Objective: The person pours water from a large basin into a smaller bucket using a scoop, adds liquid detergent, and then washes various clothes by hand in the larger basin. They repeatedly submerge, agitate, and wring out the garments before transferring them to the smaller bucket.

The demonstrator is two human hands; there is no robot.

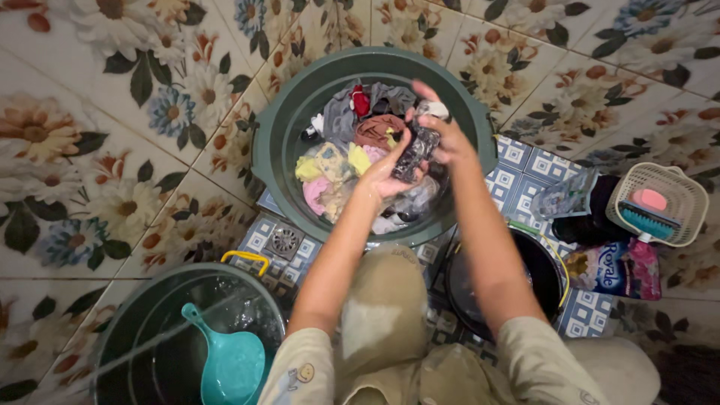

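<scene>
While both hands (pixel 416 154) clasp the dark wet cloth (pixel 417 150) above the green basin (pixel 277 127), it looks limp, heavy, slippery.

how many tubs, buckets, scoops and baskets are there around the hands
green tub of laundry: 1
buckets, one with water, one black: 2
teal scoop: 1
white basket: 1
total: 5
Both the left hand and right hand grip a dark cloth.

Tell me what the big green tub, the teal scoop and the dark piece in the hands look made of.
Green tub: likely plastic, smooth with a moulded rim and a dull sheen.
Teal scoop: plastic, glossy and moulded in one piece.
Dark piece between the left hand and right hand: seemingly wet patterned cloth, crumpled and glistening.
</scene>
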